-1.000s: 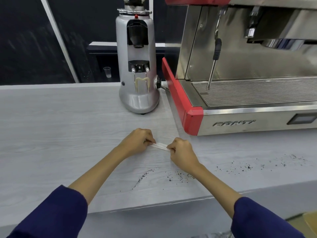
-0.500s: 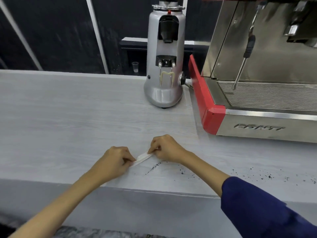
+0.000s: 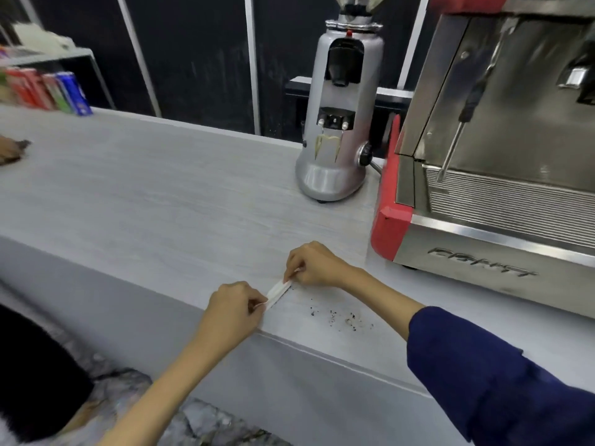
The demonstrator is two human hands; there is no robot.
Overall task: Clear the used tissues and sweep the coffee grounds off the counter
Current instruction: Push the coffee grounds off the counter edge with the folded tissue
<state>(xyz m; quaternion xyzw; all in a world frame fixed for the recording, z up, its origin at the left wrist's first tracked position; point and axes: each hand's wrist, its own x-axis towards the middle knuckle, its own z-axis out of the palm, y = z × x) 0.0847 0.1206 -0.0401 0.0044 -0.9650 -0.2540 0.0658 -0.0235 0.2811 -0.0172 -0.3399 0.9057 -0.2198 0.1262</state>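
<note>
A folded white tissue (image 3: 277,290) lies stretched flat on the grey counter (image 3: 154,201), close to its front edge. My left hand (image 3: 233,309) pinches its near end and my right hand (image 3: 314,265) pinches its far end. The strip runs diagonally between the two hands. Dark coffee grounds (image 3: 341,318) are scattered on the counter just right of the tissue, near the front edge.
A silver coffee grinder (image 3: 338,123) stands behind my hands. A red and steel espresso machine (image 3: 489,175) fills the right side. Drink cans (image 3: 48,91) stand at the far left, beside a brown object (image 3: 11,151) at the frame's edge.
Both hands have dragged the tissue left and toward the counter's front edge. The thin line of grounds seen earlier is gone from the counter. The view has swung left.
</note>
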